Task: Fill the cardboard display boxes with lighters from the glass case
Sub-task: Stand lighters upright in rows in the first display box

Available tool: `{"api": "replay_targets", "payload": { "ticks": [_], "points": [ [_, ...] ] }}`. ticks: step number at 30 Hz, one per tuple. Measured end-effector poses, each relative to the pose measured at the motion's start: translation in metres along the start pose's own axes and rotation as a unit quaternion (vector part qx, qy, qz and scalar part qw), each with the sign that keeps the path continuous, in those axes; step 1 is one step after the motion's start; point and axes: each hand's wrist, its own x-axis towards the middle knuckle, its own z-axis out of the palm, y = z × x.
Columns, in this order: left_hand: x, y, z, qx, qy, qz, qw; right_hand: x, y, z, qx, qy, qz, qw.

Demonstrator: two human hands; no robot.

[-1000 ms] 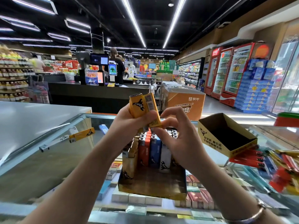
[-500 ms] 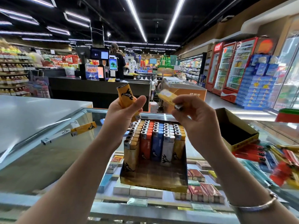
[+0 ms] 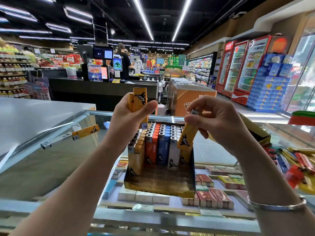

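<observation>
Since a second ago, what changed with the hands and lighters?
The hands were together on the yellow lighters; now they are apart. The right hand took one yellow lighter and has tipped it down toward the right end of the display box. The left hand still holds the remaining lighters raised. Box and loose lighters on the glass stayed put.

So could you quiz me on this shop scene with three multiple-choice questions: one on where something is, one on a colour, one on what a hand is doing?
1. Where does the display box stand?
A. on the glass case
B. on the floor
C. on a shelf

2. What colour is the lighter in the right hand?
A. blue
B. yellow
C. green

3. What is the left hand doing?
A. hanging empty
B. pressing the box
C. gripping lighters

Answers: 1 A, cigarette packs show through the glass case under the box. 2 B, its yellow body is pinched above the box's right end. 3 C, two yellow lighters stick up from its fist.
</observation>
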Motion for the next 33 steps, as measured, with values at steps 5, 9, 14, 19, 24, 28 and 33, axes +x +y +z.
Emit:
{"api": "replay_targets", "payload": {
  "ticks": [5, 9, 14, 19, 24, 28, 33],
  "points": [
    [0.0, -0.001, -0.001, -0.016, 0.017, 0.004, 1.0, -0.001, 0.0, -0.011, -0.025, -0.045, 0.039, 0.998],
    [-0.001, -0.001, -0.001, -0.023, 0.026, 0.001, 0.999, 0.0, 0.004, -0.015, -0.067, -0.066, 0.056, 0.994],
    [-0.001, -0.002, 0.0, -0.006, 0.02, -0.014, 1.0, -0.001, 0.012, -0.002, -0.194, -0.141, 0.072, 0.968],
    [0.0, -0.001, -0.001, -0.011, 0.022, -0.021, 0.999, 0.0, 0.014, 0.007, -0.329, -0.142, 0.022, 0.933],
    [-0.001, 0.001, -0.001, -0.017, 0.02, -0.029, 0.999, 0.0, 0.012, 0.006, -0.365, -0.169, 0.025, 0.915],
    [-0.002, 0.003, -0.002, -0.029, 0.016, -0.037, 0.999, 0.0, 0.012, 0.006, -0.376, -0.184, 0.04, 0.907],
    [-0.001, 0.005, -0.004, -0.059, 0.012, -0.043, 0.997, -0.001, 0.013, 0.006, -0.392, -0.189, 0.045, 0.899]
  ]
}}
